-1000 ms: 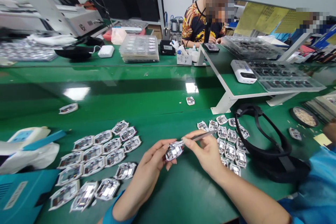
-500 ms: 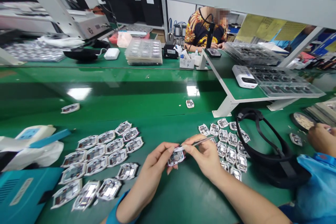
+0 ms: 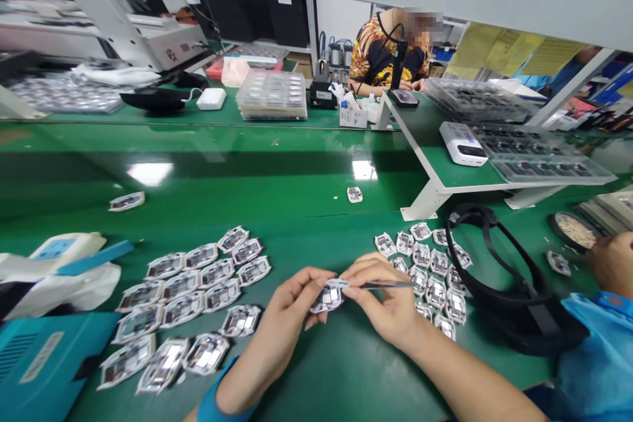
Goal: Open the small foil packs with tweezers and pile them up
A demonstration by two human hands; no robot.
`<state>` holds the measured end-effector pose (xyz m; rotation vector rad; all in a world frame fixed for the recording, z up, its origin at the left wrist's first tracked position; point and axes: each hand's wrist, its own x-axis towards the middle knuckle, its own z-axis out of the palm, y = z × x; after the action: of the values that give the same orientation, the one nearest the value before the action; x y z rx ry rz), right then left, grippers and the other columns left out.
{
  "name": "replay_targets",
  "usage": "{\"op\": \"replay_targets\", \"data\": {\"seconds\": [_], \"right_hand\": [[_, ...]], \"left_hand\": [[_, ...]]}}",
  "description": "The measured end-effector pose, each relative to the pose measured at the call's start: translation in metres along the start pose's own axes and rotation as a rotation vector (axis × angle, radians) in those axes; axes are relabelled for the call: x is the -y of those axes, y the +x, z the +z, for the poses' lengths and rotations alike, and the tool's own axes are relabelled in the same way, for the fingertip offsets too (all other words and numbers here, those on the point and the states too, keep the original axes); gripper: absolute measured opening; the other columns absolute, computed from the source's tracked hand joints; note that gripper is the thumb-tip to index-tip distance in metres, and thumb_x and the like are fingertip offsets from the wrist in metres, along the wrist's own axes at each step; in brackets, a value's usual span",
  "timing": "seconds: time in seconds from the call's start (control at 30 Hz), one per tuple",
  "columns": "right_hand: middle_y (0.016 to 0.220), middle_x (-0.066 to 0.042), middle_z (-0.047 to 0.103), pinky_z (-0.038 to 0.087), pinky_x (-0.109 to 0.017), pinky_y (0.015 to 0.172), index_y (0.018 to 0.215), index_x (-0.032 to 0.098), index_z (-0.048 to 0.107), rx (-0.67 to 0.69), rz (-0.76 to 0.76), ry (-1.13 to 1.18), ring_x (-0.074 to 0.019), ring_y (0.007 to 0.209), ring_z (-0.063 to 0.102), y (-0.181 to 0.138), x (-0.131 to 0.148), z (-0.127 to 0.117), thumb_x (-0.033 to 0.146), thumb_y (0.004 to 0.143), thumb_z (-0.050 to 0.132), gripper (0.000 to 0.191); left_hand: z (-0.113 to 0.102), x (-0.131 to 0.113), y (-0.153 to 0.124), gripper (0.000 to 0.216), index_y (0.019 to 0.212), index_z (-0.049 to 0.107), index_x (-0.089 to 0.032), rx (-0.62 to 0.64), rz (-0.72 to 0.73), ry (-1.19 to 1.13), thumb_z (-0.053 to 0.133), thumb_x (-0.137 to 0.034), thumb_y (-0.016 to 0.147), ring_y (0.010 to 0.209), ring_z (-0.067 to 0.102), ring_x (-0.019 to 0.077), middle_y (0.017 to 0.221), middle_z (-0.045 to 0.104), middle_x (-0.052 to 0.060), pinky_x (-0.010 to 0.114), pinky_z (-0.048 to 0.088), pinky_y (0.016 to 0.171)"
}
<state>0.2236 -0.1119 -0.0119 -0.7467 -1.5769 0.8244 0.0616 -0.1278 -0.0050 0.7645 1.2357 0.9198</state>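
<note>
My left hand (image 3: 287, 310) pinches a small silver-and-white module (image 3: 327, 298) just above the green table (image 3: 306, 211). My right hand (image 3: 386, 300) is closed on thin metal tweezers (image 3: 383, 285), whose tip meets the top of that module. To the left lie several finished-looking modules in rows (image 3: 192, 290). A second cluster of smaller modules (image 3: 430, 267) lies just right of my right hand.
A black head strap (image 3: 494, 264) lies to the right, and a co-worker's blue sleeve (image 3: 598, 356) and hand (image 3: 610, 264) are at the right edge. A teal device (image 3: 44, 362) and a white unit (image 3: 59, 264) sit left. A raised shelf (image 3: 445, 175) holds trays. Another person works across the bench (image 3: 386, 53).
The tweezers have swung from pointing up-right to lying nearly level. My hands and the module have sunk slightly toward the table. The co-worker's hand at right has shifted.
</note>
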Motion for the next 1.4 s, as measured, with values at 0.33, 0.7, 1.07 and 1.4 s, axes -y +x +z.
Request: {"op": "replay_targets", "data": {"seconds": [0.33,0.7,1.07,1.4], "right_hand": [[0.084,-0.005,0.077,0.051,-0.040,0.074,0.092,0.026,0.070,0.108,-0.215,-0.116,-0.0211,0.077,0.069,-0.001,-0.001,-0.005,0.013,0.083,0.067,0.016],[0.079,-0.006,0.076,0.053,-0.037,0.070,0.087,0.021,0.069,0.032,-0.212,-0.099,-0.0197,0.073,0.069,0.003,0.000,-0.005,0.011,0.084,0.064,0.012],[0.078,-0.006,0.074,0.054,-0.037,0.072,0.084,0.020,0.067,0.044,-0.040,-0.144,-0.0199,0.076,0.068,0.000,-0.001,-0.006,0.011,0.083,0.066,0.009],[0.082,-0.006,0.072,0.057,-0.030,0.070,0.086,0.018,0.066,0.057,0.177,-0.054,-0.0182,0.076,0.071,-0.001,0.001,-0.003,0.016,0.084,0.065,0.002]], "left_hand": [[0.002,-0.008,-0.005,0.029,0.079,0.069,-0.017,0.025,-0.077,-0.086,0.072,-0.044,0.069,0.054,0.047,0.0091,0.063,0.058,-0.003,0.018,0.033,0.047],[0.000,0.004,0.000,0.031,0.088,0.067,-0.018,0.028,0.034,0.044,0.062,-0.047,0.079,0.059,0.050,0.0116,0.068,0.059,-0.002,0.021,0.038,0.052],[0.000,0.006,0.002,0.035,0.086,0.064,-0.017,0.071,0.056,0.163,0.059,-0.051,0.080,0.055,0.048,0.0099,0.066,0.055,-0.004,0.020,0.034,0.049],[0.003,0.003,0.003,0.038,0.078,0.065,-0.017,0.070,-0.104,-0.007,0.073,-0.052,0.068,0.056,0.044,0.0075,0.068,0.055,-0.005,0.017,0.035,0.052]]}}
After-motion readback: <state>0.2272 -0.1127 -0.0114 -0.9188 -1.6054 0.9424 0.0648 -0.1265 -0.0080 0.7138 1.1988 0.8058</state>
